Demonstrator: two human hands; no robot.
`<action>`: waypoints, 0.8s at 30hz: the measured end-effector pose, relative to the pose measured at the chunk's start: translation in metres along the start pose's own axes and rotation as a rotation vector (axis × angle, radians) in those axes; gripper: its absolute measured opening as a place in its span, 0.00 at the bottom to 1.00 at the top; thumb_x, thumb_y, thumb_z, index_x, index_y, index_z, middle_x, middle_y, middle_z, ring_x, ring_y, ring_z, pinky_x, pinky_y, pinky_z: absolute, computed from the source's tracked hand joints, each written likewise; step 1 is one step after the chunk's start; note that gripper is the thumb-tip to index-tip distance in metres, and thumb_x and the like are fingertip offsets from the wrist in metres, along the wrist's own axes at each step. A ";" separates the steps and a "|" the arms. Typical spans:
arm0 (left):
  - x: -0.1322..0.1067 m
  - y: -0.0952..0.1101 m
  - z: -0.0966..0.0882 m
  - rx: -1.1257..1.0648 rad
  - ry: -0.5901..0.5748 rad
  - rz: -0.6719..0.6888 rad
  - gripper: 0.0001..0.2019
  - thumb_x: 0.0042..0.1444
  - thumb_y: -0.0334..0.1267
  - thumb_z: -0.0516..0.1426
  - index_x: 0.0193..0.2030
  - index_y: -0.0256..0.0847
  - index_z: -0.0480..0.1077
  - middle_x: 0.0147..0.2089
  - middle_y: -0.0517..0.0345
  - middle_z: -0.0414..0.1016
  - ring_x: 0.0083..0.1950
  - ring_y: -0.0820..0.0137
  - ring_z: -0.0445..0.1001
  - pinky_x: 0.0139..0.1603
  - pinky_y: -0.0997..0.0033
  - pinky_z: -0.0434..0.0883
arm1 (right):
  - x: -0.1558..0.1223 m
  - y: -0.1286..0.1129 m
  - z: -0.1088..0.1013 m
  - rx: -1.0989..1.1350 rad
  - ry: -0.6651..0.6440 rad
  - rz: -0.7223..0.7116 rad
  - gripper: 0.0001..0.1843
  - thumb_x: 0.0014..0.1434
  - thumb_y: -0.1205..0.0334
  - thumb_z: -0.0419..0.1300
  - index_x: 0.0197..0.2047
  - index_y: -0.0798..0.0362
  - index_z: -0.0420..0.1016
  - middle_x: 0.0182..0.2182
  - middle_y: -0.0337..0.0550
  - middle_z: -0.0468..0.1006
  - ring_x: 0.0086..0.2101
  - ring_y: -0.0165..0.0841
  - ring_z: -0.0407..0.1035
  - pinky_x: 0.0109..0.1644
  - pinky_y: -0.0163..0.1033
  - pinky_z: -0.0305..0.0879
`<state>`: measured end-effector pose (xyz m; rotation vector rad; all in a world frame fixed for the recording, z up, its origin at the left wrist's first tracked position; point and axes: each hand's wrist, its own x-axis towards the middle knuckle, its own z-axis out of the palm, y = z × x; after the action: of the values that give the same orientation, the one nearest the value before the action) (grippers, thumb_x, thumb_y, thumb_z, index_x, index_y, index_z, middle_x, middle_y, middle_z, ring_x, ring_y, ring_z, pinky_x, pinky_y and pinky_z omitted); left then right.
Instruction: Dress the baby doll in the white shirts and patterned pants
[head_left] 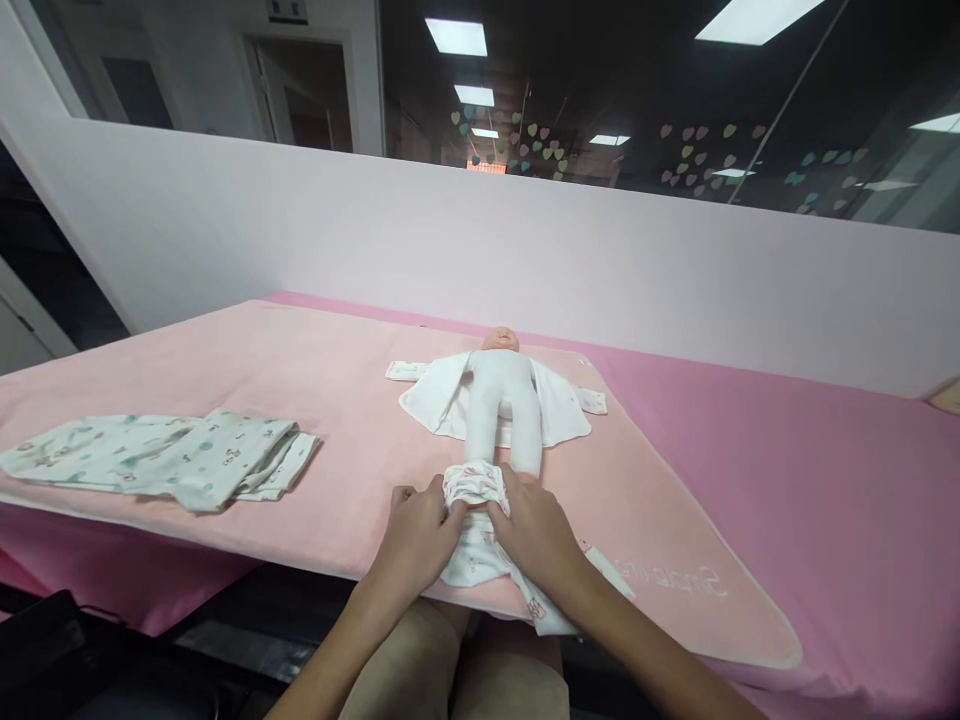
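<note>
A baby doll (501, 395) with a white cloth body lies on its back on a pink blanket (315, 370), head away from me. An open white jacket (559, 410) is spread under its torso. My left hand (417, 537) and my right hand (534, 527) both grip a bunched pair of white printed trousers (472, 492) at the doll's feet. The gathered trouser leg sits around the doll's left-side foot. The rest of the trousers hangs over the table edge between my wrists.
A folded printed white cloth (161, 455) lies on the blanket at the left. A brighter pink sheet (825, 470) covers the table to the right. A white partition wall (480, 240) stands behind. My knees (457, 665) are under the front edge.
</note>
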<state>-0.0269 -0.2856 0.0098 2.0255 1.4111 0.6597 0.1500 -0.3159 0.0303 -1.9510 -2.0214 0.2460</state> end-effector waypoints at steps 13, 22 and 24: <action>0.026 -0.009 -0.019 -0.567 -0.101 0.149 0.18 0.67 0.44 0.52 0.58 0.41 0.73 0.55 0.48 0.79 0.59 0.54 0.75 0.62 0.56 0.70 | 0.020 0.017 -0.008 0.486 0.042 -0.089 0.24 0.60 0.63 0.61 0.60 0.46 0.67 0.50 0.43 0.79 0.46 0.42 0.73 0.48 0.42 0.66; 0.075 -0.019 -0.034 -0.366 -0.106 0.315 0.14 0.59 0.46 0.61 0.46 0.40 0.69 0.44 0.54 0.76 0.46 0.60 0.74 0.49 0.62 0.72 | 0.083 0.057 -0.052 0.485 -0.084 -0.358 0.07 0.56 0.61 0.66 0.38 0.52 0.73 0.36 0.37 0.74 0.37 0.35 0.68 0.41 0.38 0.61; 0.082 -0.022 -0.039 -0.300 -0.132 0.329 0.16 0.56 0.46 0.63 0.46 0.40 0.70 0.44 0.54 0.76 0.46 0.59 0.73 0.47 0.62 0.72 | 0.088 0.064 -0.054 0.525 -0.133 -0.324 0.14 0.56 0.55 0.70 0.41 0.51 0.74 0.38 0.37 0.74 0.38 0.36 0.68 0.42 0.39 0.63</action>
<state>-0.0420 -0.1953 0.0283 2.0297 0.8522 0.8059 0.2273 -0.2303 0.0686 -1.3018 -2.0478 0.7544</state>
